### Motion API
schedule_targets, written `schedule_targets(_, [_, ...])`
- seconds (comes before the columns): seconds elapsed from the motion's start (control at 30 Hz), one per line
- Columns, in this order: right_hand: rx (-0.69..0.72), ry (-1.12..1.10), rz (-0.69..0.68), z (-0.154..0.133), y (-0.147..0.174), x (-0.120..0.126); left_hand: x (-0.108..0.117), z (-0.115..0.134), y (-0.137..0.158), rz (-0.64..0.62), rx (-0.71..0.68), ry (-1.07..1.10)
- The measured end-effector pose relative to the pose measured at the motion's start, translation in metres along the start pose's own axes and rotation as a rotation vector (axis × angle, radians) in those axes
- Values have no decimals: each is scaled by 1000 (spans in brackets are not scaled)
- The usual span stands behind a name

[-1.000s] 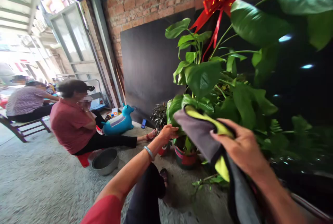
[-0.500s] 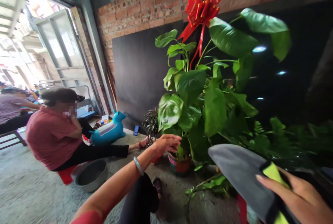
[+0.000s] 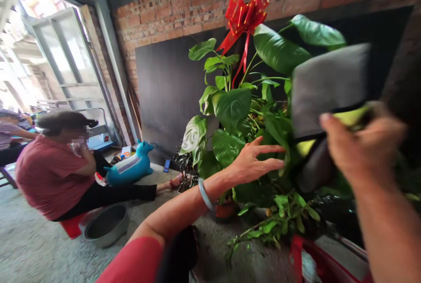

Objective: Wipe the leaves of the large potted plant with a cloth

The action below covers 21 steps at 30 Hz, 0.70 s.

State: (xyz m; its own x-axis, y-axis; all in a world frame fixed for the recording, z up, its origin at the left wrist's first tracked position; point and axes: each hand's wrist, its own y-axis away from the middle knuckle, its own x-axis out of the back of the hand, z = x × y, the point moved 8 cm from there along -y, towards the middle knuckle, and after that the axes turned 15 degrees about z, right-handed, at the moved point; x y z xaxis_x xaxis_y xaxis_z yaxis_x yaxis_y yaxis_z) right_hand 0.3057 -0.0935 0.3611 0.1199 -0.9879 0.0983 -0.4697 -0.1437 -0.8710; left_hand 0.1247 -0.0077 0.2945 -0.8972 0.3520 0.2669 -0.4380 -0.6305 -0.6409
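Hands: two bare hands are showing. The left hand point(image 3: 255, 158) is hovering open, fingers loosely spread and gripping nothing, in front of the leafy plant point(image 3: 232, 105); I cannot tell whether its fingertips are touching a leaf. The right hand point(image 3: 365, 143), blurred, is clenching one cloth point(image 3: 329, 83) between thumb and fingers.
People: two others are sitting at the left; one person point(image 3: 15, 132) is being cut off by the edge, and a person in a red shirt point(image 3: 55, 173) is holding one hand up to the head.
Stool point(image 3: 70, 227): one, red, is bearing the second of these.
Basin point(image 3: 107, 241): one, grey and round, is standing beside the stool, shade darkening its inside.
Toy point(image 3: 131, 169): one blue animal is standing beyond the outstretched leg.
Phone point(image 3: 167, 166): one is showing a blue screen, just right of the toy.
Bangle point(image 3: 204, 194): one pale ring is circling the left wrist.
Pot point(image 3: 225, 210): one, reddish, is standing beneath the leaves, the forearm partly hiding it.
Bow point(image 3: 245, 15): one, red and shiny, is topping the plant.
Bag point(image 3: 297, 252): one, red, is holding something pale and crumpled.
Cloth: grey and yellow, it is hanging before the plant's right side.
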Motion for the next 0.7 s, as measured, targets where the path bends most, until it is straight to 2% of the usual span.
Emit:
schedule_targets(0.03, [-1, -5, -26, -2, 10, -12, -1, -2, 3, -5, 0, -4])
schedule_targets(0.13, [-99, -36, -345, 8, 68, -44, 3, -11, 16, -24, 40, -42])
schedule_targets(0.17, [-149, -59, -416, 14, 89, -47, 4, -14, 20, -30, 61, -63])
schedule_targets(0.23, [-226, -109, -475, 24, 120, -41, 4, -19, 25, -46, 78, -126])
schedule_targets(0.33, [-254, -129, -468, 29, 136, -26, -3, -19, 25, -38, 14, -266])
schedule_targets(0.43, [-242, -122, -450, 30, 123, -10, -5, -20, 26, 17, -60, -385])
schedule_targets(0.5, [-238, -82, -385, 38, 97, 4, -1, -29, 32, 30, -68, -443])
schedule_targets(0.53, [-232, -40, -303, 44, 79, 13, 2, -36, 37, 33, -60, -467])
schedule_targets(0.63, [-171, 105, 70, 60, 25, 36, 11, -62, 59, 50, -24, -525])
schedule_targets(0.67, [-148, 135, 149, 64, 16, 33, 12, -72, 69, 52, -14, -543])
schedule_targets(0.7, [-144, 163, 163, 70, 12, 24, 12, -83, 81, 45, -4, -560])
